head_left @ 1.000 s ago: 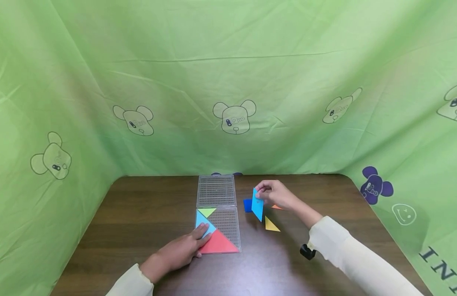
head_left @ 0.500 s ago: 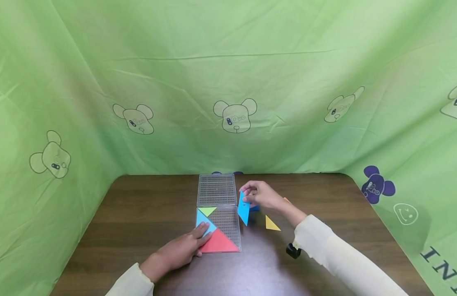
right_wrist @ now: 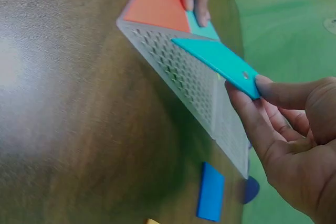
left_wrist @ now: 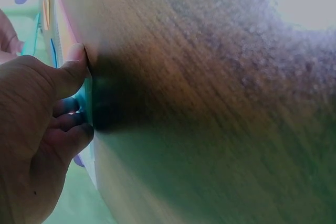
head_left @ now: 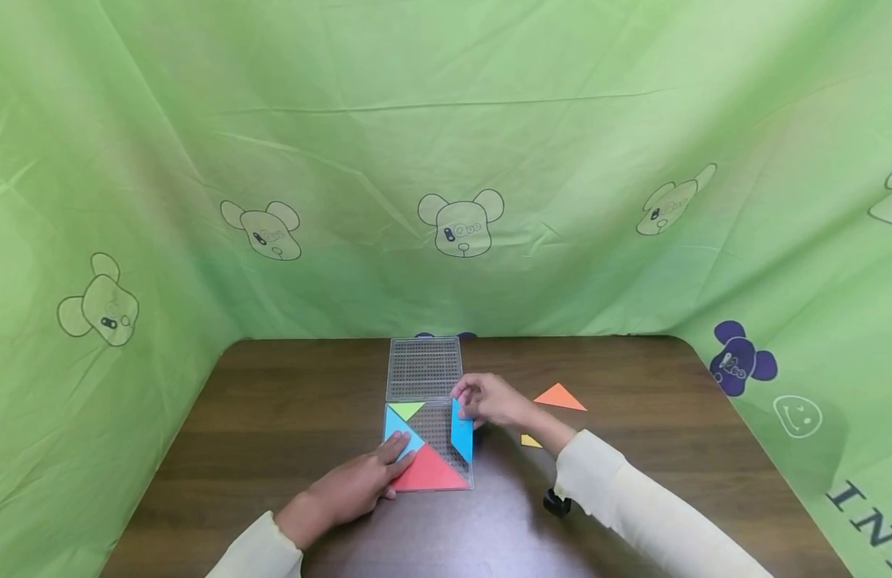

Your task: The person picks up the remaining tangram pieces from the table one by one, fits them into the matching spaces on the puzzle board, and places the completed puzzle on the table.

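A clear tangram case (head_left: 425, 369) lies unfolded on the table, both halves showing a perforated grid. In its near half sit a light green triangle (head_left: 405, 409), a light blue triangle (head_left: 404, 429) and a large red triangle (head_left: 429, 472). My left hand (head_left: 355, 486) holds this half at its near left corner, with fingertips on the light blue and red pieces. Between thumb and fingers, my right hand (head_left: 492, 400) pinches a bright blue parallelogram (head_left: 462, 431), tilted over the right side of the near half. In the right wrist view the parallelogram (right_wrist: 220, 64) slants above the bare grid.
An orange triangle (head_left: 560, 396) lies to the right on the brown table (head_left: 287, 401). A yellow triangle (head_left: 530, 441) is partly behind my right forearm. The right wrist view shows a dark blue piece (right_wrist: 211, 192) beside the case. Green cloth (head_left: 344, 160) surrounds the table.
My right hand has carried the blue parallelogram leftward from above the loose pieces to over the near half's right side. The orange triangle has come into fuller view. My left hand stays put.
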`<state>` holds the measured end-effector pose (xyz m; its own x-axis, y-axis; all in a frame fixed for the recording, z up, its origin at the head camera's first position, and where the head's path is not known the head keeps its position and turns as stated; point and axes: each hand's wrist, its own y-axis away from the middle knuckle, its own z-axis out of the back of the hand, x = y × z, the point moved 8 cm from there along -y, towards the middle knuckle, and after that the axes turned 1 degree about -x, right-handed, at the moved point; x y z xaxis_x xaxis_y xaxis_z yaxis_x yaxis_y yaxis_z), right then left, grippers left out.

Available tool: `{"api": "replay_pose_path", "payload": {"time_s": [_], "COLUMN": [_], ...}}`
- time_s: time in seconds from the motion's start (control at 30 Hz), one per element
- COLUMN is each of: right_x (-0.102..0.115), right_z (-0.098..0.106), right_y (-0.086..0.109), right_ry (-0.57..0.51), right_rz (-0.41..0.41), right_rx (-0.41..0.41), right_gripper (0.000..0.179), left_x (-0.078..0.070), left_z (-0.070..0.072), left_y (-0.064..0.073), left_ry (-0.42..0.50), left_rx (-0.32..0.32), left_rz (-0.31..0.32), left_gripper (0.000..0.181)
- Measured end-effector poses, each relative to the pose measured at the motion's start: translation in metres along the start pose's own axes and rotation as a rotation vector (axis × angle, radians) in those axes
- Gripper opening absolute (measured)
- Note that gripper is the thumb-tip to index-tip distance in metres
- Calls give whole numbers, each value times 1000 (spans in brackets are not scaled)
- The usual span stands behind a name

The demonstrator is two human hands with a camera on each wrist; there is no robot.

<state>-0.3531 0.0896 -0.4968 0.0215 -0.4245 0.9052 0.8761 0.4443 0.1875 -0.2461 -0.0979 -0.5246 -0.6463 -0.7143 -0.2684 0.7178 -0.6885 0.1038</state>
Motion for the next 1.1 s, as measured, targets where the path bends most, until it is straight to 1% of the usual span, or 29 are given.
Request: {"api": "replay_pose_path", "payload": {"time_s": [0.13,0.27,0.33,0.4,0.5,0.63,0.77,1.0,1.1], "right_x": [-6,-11,-11,-11,-8,-5,-5,-3,-1], "right_z": [-9,-17,-19,-21,-22,-25,-28,-29,-31], "right_y": [1,1,1,1,1,-1,-1,-1,-2], "right_ry": [12,41,71,123,181,233,288,400,446], "right_rz": [-4,3,26,51,89,113,114,142,131], "right_rx": [13,36,42,36,36,53,59,36,31], "right_gripper": [23,22,22,23,25,24,21,21,20], "left_x": [0,0,0,0,-1,-1,-1,-2,-2], "left_z": [0,-2,-2,-2,0,1,0,1,2], "left_y": [0,0,1,1,1,0,0,1,1], "left_ry": [-3,-2,-2,-1,-3,-1,4,5,8], "left_rx": [-3,10,15,16,6,-2,5,8,8], "left_rz": [-1,14,19,20,12,8,13,16,17], "left_gripper": [59,59,59,59,58,58,59,59,59]}}
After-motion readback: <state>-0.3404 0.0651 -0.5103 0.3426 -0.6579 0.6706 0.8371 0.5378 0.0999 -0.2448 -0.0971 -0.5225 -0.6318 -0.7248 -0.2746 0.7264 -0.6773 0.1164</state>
